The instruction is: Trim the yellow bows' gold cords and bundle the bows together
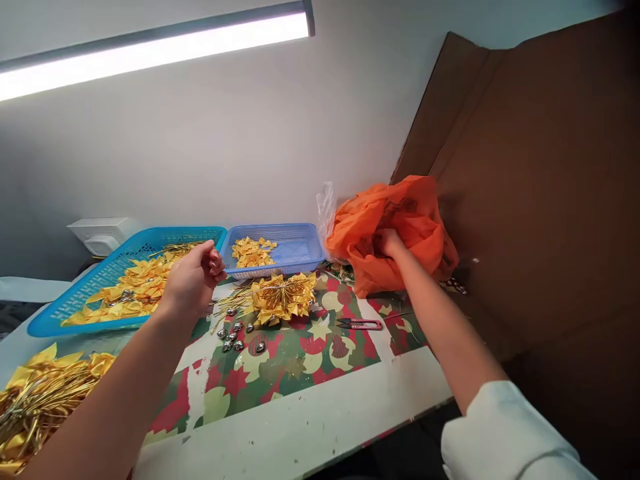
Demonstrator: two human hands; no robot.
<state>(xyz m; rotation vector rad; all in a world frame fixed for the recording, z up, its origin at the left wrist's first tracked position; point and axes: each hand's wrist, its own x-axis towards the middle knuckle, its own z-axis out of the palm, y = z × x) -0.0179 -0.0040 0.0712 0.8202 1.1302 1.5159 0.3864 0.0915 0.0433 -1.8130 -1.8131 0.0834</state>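
My right hand (pixel 389 243) reaches into an open orange bag (pixel 425 227) at the right of the table, and its fingers are hidden inside. My left hand (pixel 194 277) hovers by the right end of the teal basket (pixel 60 317), its fingers curled in; what they hold, if anything, cannot be made out. Between the hands, a bundle of yellow ribbon flowers (pixel 283 297) with gold stems lies on the patterned cover. Several small silver bells (pixel 235 337) are scattered just left of and below it.
A blue basket (pixel 320 250) with yellow pieces stands against the wall. Thread snips (pixel 359 325) lie below the orange bag. More yellow flowers (pixel 50 393) are piled at the lower left. A large cardboard sheet (pixel 540 200) rises on the right.
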